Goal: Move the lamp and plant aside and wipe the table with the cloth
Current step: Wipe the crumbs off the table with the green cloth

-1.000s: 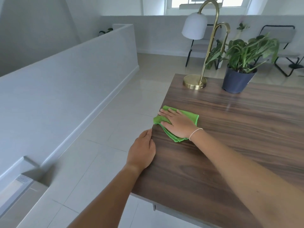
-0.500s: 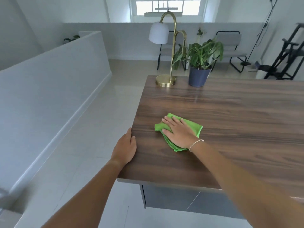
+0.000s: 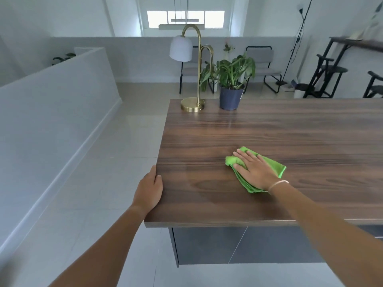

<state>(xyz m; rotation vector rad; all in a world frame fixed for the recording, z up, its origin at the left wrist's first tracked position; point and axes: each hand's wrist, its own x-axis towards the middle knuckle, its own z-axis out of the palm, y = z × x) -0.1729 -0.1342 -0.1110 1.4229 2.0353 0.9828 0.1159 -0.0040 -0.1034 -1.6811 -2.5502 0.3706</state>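
A folded green cloth (image 3: 273,165) lies on the dark wooden table (image 3: 290,131), a little in from the near edge. My right hand (image 3: 253,169) presses flat on it, fingers spread and pointing left. My left hand (image 3: 149,188) rests on the table's left edge near the front corner, thumb on top. At the far left corner stands a brass lamp (image 3: 192,105) with a white shade, and right beside it a green plant in a dark blue pot (image 3: 231,97).
A low white wall (image 3: 62,96) runs along the left over a tiled floor (image 3: 99,193). Chairs (image 3: 263,67) and a black frame (image 3: 331,75) stand beyond the table's far edge. Dark cabinet panels (image 3: 238,245) show under the tabletop.
My right hand has slid the cloth to the right across the table, away from the left edge. My view has pulled back and swung right. The left hand stays on the table edge.
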